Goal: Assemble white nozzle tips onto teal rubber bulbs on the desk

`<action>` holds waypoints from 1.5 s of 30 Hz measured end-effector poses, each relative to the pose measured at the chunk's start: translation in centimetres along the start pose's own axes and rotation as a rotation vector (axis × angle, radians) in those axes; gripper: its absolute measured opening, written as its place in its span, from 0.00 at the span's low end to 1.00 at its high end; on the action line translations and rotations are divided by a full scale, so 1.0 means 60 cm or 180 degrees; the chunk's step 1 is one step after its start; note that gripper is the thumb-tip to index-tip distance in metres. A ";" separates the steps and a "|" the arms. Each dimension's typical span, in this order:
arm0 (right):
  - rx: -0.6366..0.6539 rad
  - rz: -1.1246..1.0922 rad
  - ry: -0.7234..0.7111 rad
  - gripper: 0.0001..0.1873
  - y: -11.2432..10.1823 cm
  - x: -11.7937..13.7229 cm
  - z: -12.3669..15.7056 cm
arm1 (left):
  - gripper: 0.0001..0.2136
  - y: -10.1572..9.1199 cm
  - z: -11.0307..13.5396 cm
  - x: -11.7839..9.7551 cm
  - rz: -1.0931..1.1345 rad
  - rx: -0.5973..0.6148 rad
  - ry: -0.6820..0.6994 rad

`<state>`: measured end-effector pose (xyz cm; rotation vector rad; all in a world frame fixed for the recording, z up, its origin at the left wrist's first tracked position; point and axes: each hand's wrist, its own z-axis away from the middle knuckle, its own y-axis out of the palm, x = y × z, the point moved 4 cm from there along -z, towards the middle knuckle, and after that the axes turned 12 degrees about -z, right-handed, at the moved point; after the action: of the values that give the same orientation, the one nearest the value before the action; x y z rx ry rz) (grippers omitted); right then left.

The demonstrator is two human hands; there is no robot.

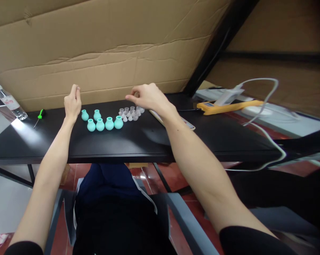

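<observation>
My left hand (73,102) is raised at the back of the black table, its fingers folded together. Whatever it may hold is hidden. To its right stand several turquoise bulb-shaped little pots (100,125) with narrow necks and open tops, the front ones in a row. A cluster of small clear plastic funnel-like pieces (130,114) sits beside them. Over the right end of this cluster hovers my right hand (149,97), its fingers loosely curled and its thumb stretched out to the left, with a gap between them. Nothing shows in its grasp.
A water bottle (11,102) and a green-handled screwdriver (40,115) lie at the left. A phone (189,124) lies partly under my right forearm. Farther right are a yellow device (215,108) and a white cable (268,138). Cardboard (109,53) walls off the back.
</observation>
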<state>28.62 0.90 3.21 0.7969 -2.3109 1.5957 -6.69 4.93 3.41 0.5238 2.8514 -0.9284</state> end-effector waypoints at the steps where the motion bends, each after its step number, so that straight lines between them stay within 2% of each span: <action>1: 0.0140 0.0059 0.0031 0.17 0.002 -0.003 0.000 | 0.25 0.001 0.000 0.000 0.0006 -0.0011 0.0012; 6: 0.1107 0.0273 0.0071 0.08 0.017 -0.013 0.000 | 0.25 0.003 0.003 0.004 0.0003 0.0004 0.0031; 9: 0.1275 0.0328 0.0031 0.04 0.022 -0.014 -0.001 | 0.25 0.005 0.004 0.004 -0.0079 0.0038 0.0070; 19: 0.1075 0.0418 -0.0042 0.11 0.023 -0.031 -0.012 | 0.27 0.016 0.005 0.013 -0.0107 0.0055 0.0066; 25: 0.1157 0.0462 -0.0105 0.16 0.036 -0.042 -0.020 | 0.27 0.022 0.003 0.018 -0.0113 0.0030 0.0076; 31: 0.1198 0.0573 -0.0001 0.17 0.035 -0.032 -0.014 | 0.24 0.020 0.003 0.019 -0.0106 0.0044 0.0020; 37: 0.1045 0.0710 0.0023 0.13 0.024 -0.025 -0.005 | 0.25 0.023 0.003 0.021 -0.0086 -0.0021 0.0050; 45: 0.1034 0.0700 0.0160 0.09 0.023 -0.030 -0.006 | 0.27 0.019 0.005 0.015 -0.0152 0.0129 -0.0033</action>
<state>29.34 2.12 1.41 0.5702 -2.1970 2.0980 -7.15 5.85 2.34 0.4554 2.8531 -0.9954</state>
